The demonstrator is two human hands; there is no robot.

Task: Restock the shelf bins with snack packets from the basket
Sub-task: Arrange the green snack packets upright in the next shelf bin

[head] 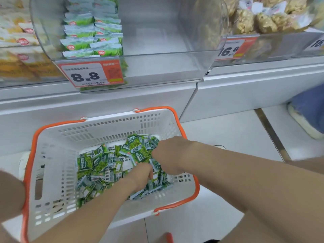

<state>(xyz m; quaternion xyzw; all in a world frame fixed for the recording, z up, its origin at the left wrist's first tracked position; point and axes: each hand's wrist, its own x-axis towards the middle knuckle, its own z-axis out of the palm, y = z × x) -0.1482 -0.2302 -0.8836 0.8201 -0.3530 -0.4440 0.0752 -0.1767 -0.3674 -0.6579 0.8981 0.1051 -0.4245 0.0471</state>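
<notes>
A white basket [57, 155] with orange handles stands on the floor, holding a heap of several small green snack packets [98, 165]. Both my hands are down in the heap at its right side. My left hand [142, 174] has its fingers curled into the packets. My right hand [168, 153], just above it, grips packets too; its fingers are mostly hidden. Above, a clear shelf bin [157, 67] with an 8.8 price tag [91, 74] holds stacked green packets [91, 37] on its left half; its right half is bare.
A clear bin of yellow packets [17, 41] sits to the left, one of beige puffed snacks [263, 20] with a 16.8 tag to the right. A white cabinet front [122, 99] runs below the bins. Another person's blue trouser leg and shoe [306, 116] stand at right.
</notes>
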